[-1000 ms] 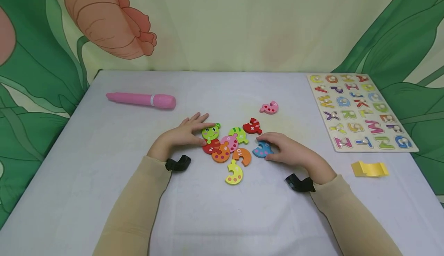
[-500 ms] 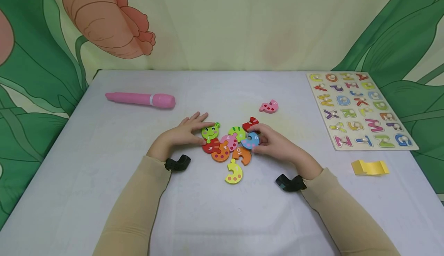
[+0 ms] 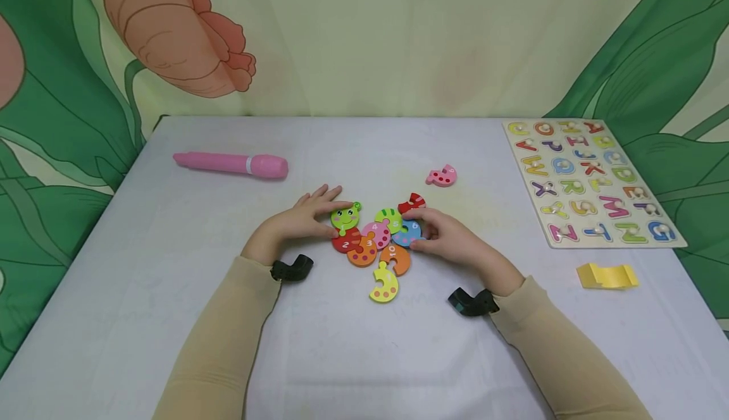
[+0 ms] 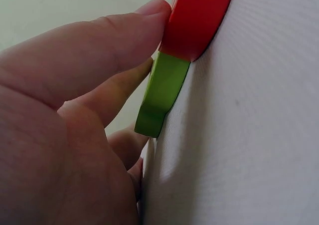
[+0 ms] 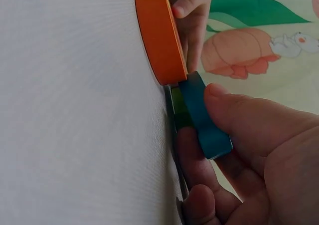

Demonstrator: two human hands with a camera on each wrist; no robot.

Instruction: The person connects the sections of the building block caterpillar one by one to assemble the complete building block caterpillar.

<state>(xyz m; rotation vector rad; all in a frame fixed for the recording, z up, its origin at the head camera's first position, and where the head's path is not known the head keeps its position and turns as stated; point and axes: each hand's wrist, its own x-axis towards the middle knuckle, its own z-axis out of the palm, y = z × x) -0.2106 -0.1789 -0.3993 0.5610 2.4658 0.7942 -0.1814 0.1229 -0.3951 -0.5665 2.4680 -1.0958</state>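
Numbered wooden caterpillar puzzle pieces lie linked on the white cloth. My left hand [image 3: 300, 219] has its index finger at the green smiling head piece [image 3: 345, 219] and its thumb on the red 2 piece [image 3: 345, 243]; its other fingers are spread. From there the chain runs through the orange 3 piece [image 3: 361, 256], pink 4 piece [image 3: 376, 235] and green 5 piece [image 3: 388, 217]. With thumb and fingers, my right hand [image 3: 454, 238] pinches the blue 6 puzzle piece [image 5: 203, 117] at the green 5's right end. In the right wrist view the blue piece sits slightly raised, overlapping the green one.
Close by lie a red striped piece [image 3: 411, 203], an orange 10 piece [image 3: 401, 260] and a yellow piece [image 3: 388, 288]. Farther back is a pink spotted piece [image 3: 442, 176]. A pink marker-shaped object [image 3: 228, 163], alphabet board [image 3: 592, 186] and yellow block [image 3: 607, 277] lie outward.
My right hand has carried the blue piece left from the cloth to the green 5's end and turned it, so its 6 now shows. My left hand stays put.
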